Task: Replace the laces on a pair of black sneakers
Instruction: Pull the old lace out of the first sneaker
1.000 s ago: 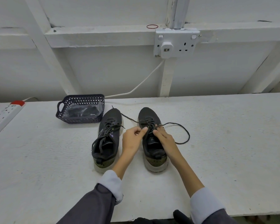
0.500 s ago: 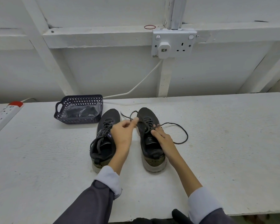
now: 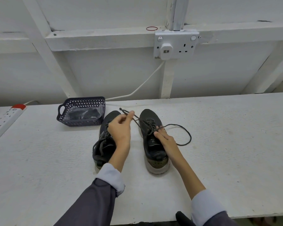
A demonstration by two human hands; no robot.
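Two black sneakers stand side by side on the white table (image 3: 227, 152), toes pointing away from me. The left sneaker (image 3: 103, 144) still has its dark lace threaded. My left hand (image 3: 121, 128) is raised above it and pinches one end of the right sneaker's lace (image 3: 136, 119), drawn taut up and to the left. My right hand (image 3: 164, 137) rests on the tongue of the right sneaker (image 3: 152, 144), fingers straight over the eyelets. The lace's other end lies in a loose loop (image 3: 185, 136) on the table to the right.
A dark plastic basket (image 3: 81, 111) holding a clear bag with dark contents stands behind the left sneaker. A white power strip (image 3: 6, 118) lies at the far left. A wall socket (image 3: 176, 44) with a plugged cable hangs on the wall behind.
My left hand has lifted up and to the left, pulling the lace end out of the right sneaker's eyelets. My right hand stays on the tongue.
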